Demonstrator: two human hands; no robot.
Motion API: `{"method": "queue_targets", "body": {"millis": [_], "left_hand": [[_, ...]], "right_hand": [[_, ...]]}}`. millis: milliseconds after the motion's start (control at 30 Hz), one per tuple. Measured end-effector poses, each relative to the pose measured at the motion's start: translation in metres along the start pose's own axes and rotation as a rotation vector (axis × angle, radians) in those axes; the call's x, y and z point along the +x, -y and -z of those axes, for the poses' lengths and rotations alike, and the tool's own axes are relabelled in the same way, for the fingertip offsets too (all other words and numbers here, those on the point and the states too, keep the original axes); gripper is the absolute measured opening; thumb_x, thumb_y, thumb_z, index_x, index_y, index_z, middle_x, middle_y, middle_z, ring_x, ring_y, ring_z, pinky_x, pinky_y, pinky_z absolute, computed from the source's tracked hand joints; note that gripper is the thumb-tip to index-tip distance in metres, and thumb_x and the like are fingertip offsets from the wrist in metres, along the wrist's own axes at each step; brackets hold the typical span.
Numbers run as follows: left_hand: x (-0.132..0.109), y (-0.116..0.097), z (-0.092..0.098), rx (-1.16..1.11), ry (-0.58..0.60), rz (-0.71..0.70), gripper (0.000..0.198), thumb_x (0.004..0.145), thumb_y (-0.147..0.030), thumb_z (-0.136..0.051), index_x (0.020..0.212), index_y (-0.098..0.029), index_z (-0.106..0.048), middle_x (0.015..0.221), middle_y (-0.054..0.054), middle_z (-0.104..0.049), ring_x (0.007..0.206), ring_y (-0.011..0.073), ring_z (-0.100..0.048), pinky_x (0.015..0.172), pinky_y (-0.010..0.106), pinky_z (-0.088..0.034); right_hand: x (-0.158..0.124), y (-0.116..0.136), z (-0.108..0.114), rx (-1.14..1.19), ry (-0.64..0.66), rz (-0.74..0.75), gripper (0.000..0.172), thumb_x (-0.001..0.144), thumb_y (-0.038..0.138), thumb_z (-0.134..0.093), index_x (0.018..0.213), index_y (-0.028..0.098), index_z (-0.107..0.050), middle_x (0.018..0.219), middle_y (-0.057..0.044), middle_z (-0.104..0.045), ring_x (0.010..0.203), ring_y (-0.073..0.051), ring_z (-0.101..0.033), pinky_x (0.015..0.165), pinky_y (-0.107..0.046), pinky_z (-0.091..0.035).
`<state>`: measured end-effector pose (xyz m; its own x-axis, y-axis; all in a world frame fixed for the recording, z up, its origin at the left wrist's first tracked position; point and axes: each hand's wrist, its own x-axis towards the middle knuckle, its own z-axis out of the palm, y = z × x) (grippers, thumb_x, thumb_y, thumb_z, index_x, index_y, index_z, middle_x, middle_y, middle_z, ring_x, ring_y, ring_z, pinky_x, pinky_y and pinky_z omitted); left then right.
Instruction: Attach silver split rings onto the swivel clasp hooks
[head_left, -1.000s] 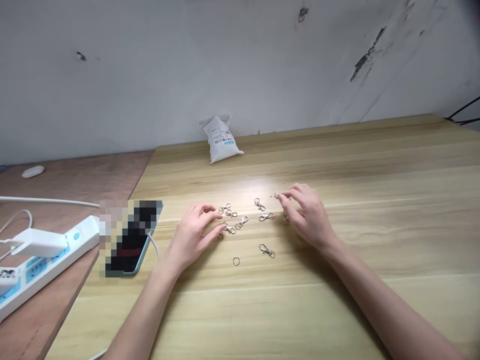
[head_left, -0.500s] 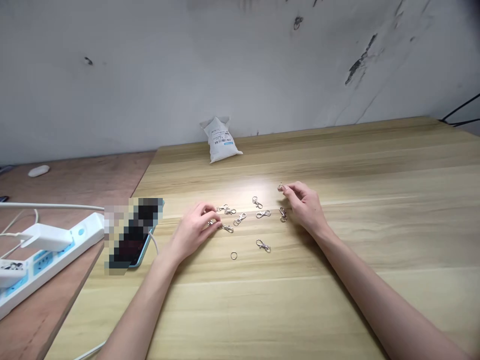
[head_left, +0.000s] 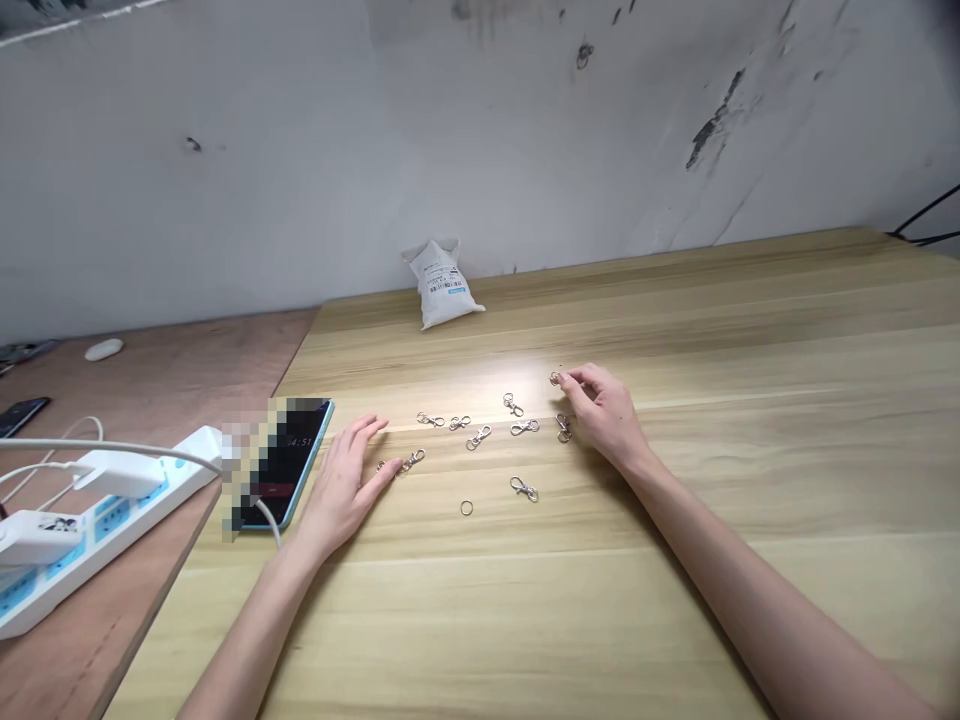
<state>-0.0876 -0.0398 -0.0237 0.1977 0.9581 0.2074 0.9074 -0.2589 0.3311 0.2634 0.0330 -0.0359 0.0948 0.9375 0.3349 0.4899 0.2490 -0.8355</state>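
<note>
My left hand (head_left: 346, 478) rests at the left with its fingers stretched and apart. Its thumb tip is beside or on a silver swivel clasp (head_left: 413, 460), and a small metal ring partly shows by the thumb. Between the fingertips of my right hand (head_left: 602, 408) a small metal swivel clasp with a ring (head_left: 554, 378) is pinched, mostly hidden. Just below those fingers lies another clasp (head_left: 563, 428). Several more clasps with rings are scattered between the hands, including one (head_left: 525, 489) nearer to me. A loose split ring (head_left: 466, 508) lies flat close by.
A white plastic packet (head_left: 444, 285) stands at the back by the wall. On the left lie a phone (head_left: 289, 465) with a cable across it and a white power strip (head_left: 112, 515) with chargers. A white oval object (head_left: 103, 349) sits farther back.
My left hand has moved left with its fingers spreading, and the clasp at its thumb has shifted left too. My right hand keeps its pinch. The view has turned slightly.
</note>
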Motion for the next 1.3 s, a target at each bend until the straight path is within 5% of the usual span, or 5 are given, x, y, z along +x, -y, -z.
{"method": "queue_targets", "body": {"millis": [400,700,900,1167,1300], "left_hand": [[0.02,-0.084,-0.036,0.193,0.081,-0.072,0.055,0.1,-0.047,-0.034,0.149,-0.023,-0.033,0.157,0.011,-0.031,0.147,0.0268,-0.027,0.119,0.053,-0.024],[0.023,-0.055,-0.027,0.29,0.123,0.037,0.062,0.098,-0.053,-0.032,0.149,-0.018,-0.035,0.157,0.014,-0.029,0.148,0.0325,-0.02,0.119,0.058,-0.019],[0.02,-0.075,-0.029,0.267,0.131,-0.114,0.06,0.098,-0.052,-0.034,0.15,-0.021,-0.033,0.159,0.009,-0.025,0.149,0.0291,-0.019,0.122,0.056,-0.013],[0.016,-0.078,-0.032,0.248,0.061,-0.113,0.065,0.098,-0.048,-0.037,0.152,-0.015,-0.024,0.158,0.014,-0.028,0.147,0.0296,-0.025,0.122,0.056,-0.014],[0.016,-0.103,-0.038,0.136,0.178,-0.27,0.063,0.099,-0.049,-0.036,0.153,-0.02,-0.022,0.16,0.01,-0.024,0.149,0.0254,-0.022,0.123,0.051,-0.015]], "right_hand": [[-0.001,0.003,0.0,-0.009,-0.001,0.016,0.027,0.09,0.038,-0.052,0.08,0.018,-0.067,0.081,-0.007,-0.066,0.078,-0.021,-0.057,0.066,-0.034,-0.043],[0.001,0.001,-0.001,-0.024,-0.011,0.035,0.024,0.09,0.036,-0.053,0.075,0.021,-0.064,0.077,-0.005,-0.064,0.077,-0.02,-0.056,0.072,-0.035,-0.042],[0.001,0.0,-0.001,-0.036,-0.004,0.043,0.023,0.09,0.034,-0.052,0.076,0.02,-0.064,0.078,-0.005,-0.064,0.078,-0.02,-0.056,0.071,-0.034,-0.041],[0.001,0.0,-0.003,-0.047,0.006,0.058,0.023,0.09,0.034,-0.054,0.074,0.02,-0.064,0.075,-0.005,-0.063,0.077,-0.021,-0.056,0.072,-0.034,-0.041],[0.0,0.002,-0.002,-0.032,-0.01,0.046,0.023,0.09,0.035,-0.052,0.077,0.02,-0.065,0.079,-0.005,-0.066,0.077,-0.02,-0.057,0.068,-0.033,-0.042]]}}
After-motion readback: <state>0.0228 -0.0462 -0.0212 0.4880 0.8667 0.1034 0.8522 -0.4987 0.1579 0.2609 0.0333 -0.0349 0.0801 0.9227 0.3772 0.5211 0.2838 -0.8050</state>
